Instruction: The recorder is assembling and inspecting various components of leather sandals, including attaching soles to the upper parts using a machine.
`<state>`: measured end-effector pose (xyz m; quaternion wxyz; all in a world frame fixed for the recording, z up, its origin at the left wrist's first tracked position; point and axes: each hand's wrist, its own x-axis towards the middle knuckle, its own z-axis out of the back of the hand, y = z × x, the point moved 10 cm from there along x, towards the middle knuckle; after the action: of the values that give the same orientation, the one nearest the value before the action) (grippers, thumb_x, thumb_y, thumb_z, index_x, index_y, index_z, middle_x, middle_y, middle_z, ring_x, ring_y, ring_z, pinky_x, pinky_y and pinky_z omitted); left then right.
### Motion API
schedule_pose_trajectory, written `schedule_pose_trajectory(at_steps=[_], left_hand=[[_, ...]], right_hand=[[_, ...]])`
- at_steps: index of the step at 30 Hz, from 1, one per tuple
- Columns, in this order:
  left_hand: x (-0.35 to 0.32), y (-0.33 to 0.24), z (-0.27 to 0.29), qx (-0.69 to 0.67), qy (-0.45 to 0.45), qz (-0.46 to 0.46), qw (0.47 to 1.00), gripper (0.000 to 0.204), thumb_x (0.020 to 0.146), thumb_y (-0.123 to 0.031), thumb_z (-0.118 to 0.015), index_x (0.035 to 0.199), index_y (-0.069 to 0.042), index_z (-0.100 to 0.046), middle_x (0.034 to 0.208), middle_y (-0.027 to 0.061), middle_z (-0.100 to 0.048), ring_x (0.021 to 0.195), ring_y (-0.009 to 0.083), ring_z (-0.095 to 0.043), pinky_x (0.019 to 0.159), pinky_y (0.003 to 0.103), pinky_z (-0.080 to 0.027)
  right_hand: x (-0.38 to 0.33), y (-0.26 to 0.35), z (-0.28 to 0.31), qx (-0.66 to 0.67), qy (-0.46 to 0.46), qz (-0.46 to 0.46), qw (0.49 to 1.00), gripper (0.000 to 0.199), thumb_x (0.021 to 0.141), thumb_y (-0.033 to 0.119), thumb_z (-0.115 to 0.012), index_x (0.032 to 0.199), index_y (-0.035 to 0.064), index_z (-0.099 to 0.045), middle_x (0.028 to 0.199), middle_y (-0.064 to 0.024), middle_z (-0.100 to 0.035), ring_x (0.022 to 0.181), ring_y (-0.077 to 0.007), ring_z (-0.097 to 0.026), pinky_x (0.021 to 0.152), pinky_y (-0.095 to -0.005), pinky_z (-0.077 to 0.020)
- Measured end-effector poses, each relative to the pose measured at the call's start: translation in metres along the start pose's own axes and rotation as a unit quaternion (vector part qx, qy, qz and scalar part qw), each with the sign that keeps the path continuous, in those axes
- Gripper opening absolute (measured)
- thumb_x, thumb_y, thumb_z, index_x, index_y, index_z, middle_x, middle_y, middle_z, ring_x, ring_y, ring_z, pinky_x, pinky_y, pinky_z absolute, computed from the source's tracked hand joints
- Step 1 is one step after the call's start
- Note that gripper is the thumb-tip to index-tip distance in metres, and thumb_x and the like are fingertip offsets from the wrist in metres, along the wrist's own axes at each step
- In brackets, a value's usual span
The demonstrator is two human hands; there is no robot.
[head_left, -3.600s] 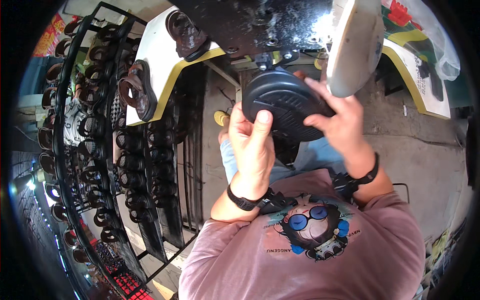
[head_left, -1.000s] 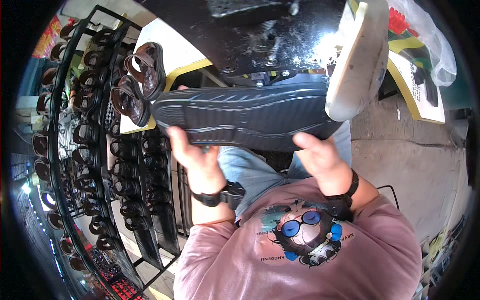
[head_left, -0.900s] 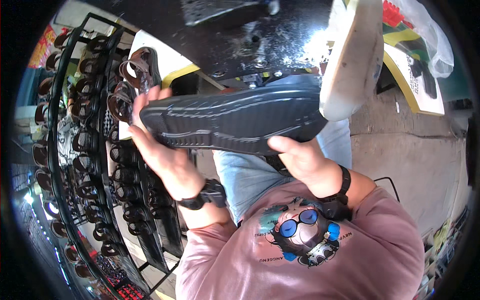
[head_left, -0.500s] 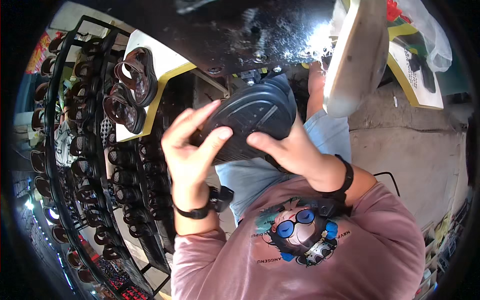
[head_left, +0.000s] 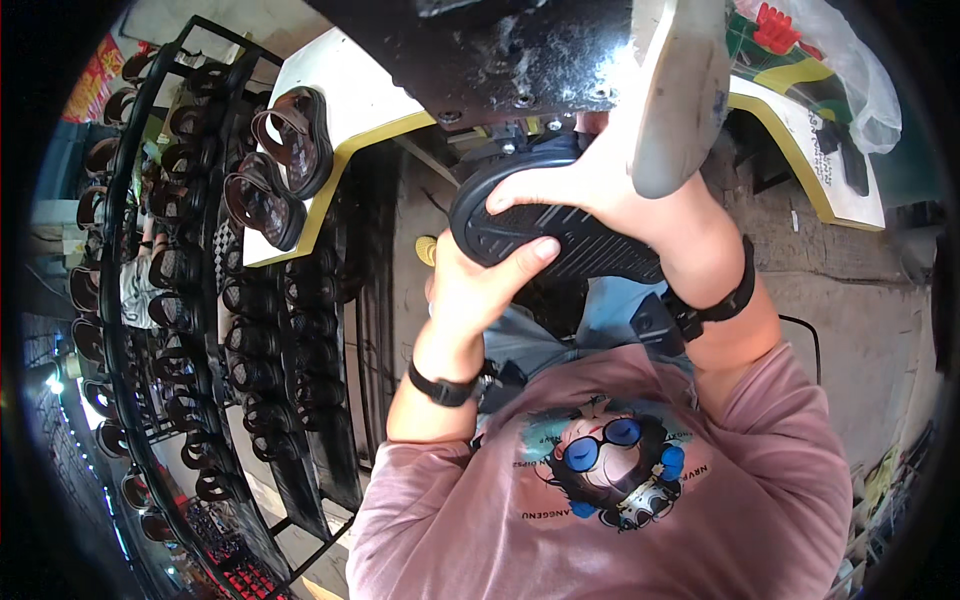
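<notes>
A black shoe (head_left: 595, 238) is gripped between my two hands, its ridged sole turned up toward me. Its upper is hidden underneath, so I cannot tell whether it is a sandal. My left hand (head_left: 468, 288) holds the near left edge, thumb pressed on the tread. Over the far side reaches my right hand (head_left: 625, 185), its thumb lying on the rounded end of the sole and its other fingers mostly out of sight. The rounded end lies just below the underside of a dark, worn machine (head_left: 490, 70) with bolts.
A pale rounded paddle-like part (head_left: 685, 100) hangs close over my right wrist. On the left, brown sandals (head_left: 290, 145) lie on a yellow-edged white table (head_left: 345, 80), beside a black rack (head_left: 125, 290) full of sandals. Another white table (head_left: 835, 185) holds a plastic bag (head_left: 860, 90).
The shoe has turned and shifted right, showing more tread along its length. My right hand has moved up over its far side; my left has moved right to its near edge.
</notes>
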<state>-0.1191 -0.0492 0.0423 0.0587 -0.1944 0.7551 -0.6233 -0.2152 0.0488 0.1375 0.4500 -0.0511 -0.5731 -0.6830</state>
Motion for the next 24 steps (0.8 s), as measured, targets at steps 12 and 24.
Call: schedule_pose_trajectory(at_steps=[12, 24], left_hand=[[-0.05, 0.02, 0.029, -0.215, -0.206, -0.037, 0.954, 0.054, 0.083, -0.029, -0.067, 0.128, -0.006, -0.046, 0.123, 0.0106, -0.054, 0.112, 0.026, -0.054, 0.097, 0.044, -0.044], [-0.034, -0.038, 0.155, 0.021, -0.337, -0.086, 0.937, 0.043, 0.091, -0.029, -0.056, 0.123, -0.001, -0.045, 0.111, 0.0091, -0.056, 0.096, 0.0189, -0.056, 0.083, 0.034, -0.047]], right_hand=[[-0.213, -0.15, -0.056, 0.395, 0.086, -0.3, 0.864, 0.068, 0.069, 0.03, -0.078, 0.121, -0.0036, -0.049, 0.122, -0.0098, -0.054, 0.114, -0.0199, -0.049, 0.099, -0.0359, -0.0355], [-0.083, -0.037, -0.082, 0.47, -0.031, -0.204, 0.858, 0.023, 0.08, 0.001, -0.065, 0.103, 0.0003, -0.062, 0.094, -0.0071, -0.065, 0.076, -0.0135, -0.062, 0.067, -0.026, -0.0509]])
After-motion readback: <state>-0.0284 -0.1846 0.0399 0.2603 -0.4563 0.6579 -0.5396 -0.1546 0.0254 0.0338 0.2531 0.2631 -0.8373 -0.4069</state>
